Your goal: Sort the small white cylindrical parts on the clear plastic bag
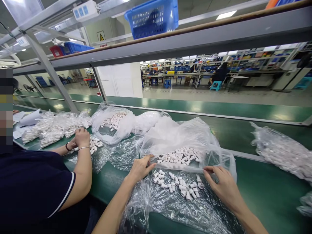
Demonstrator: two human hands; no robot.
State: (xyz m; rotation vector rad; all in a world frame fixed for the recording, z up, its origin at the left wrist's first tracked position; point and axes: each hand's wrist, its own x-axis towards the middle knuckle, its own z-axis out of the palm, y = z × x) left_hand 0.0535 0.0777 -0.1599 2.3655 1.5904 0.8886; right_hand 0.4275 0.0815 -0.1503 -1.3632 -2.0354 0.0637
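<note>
A clear plastic bag lies mouth toward me, with many small white plastic fittings inside. At the left end of its mouth, my left hand holds the edge between thumb and fingers. My right hand pinches the right end of the same edge. In front of the bag, more loose white fittings are scattered on a crinkled clear plastic sheet. This sheet is spread over the green worktop, below and between my hands.
At my left, a co-worker's hands are over other white fittings. Another open bag and several filled bags lie beyond. A filled bag rests at the right. Overhead runs a shelf with a blue basket.
</note>
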